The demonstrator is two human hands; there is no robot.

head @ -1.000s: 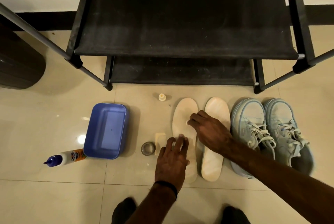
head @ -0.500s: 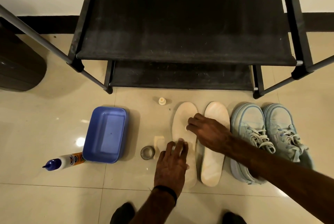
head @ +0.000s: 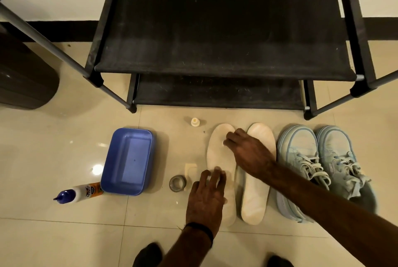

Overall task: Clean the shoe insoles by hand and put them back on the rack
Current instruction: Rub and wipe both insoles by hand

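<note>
Two cream insoles lie side by side on the tiled floor in front of the black shoe rack (head: 224,29). My left hand (head: 206,197) presses flat with straight fingers on the heel half of the left insole (head: 217,159). My right hand (head: 247,152) reaches across the right insole (head: 256,197). Its fingers are curled, with the tips down on the left insole's forefoot. A small pale piece (head: 223,143) shows at those fingertips; I cannot tell what it is. Both rack shelves are bare.
A pair of light-blue sneakers (head: 318,163) stands right of the insoles. To the left are a blue plastic tub (head: 129,161), a lying bottle with a blue cap (head: 77,192), a small metal ring (head: 177,183), a pale block (head: 190,168) and a small cap (head: 195,121). A dark bin (head: 23,81) stands far left.
My right hand has crept a little toward the toe of the left insole. My left hand stays pressed on the heel half. The camera has tilted slightly.
</note>
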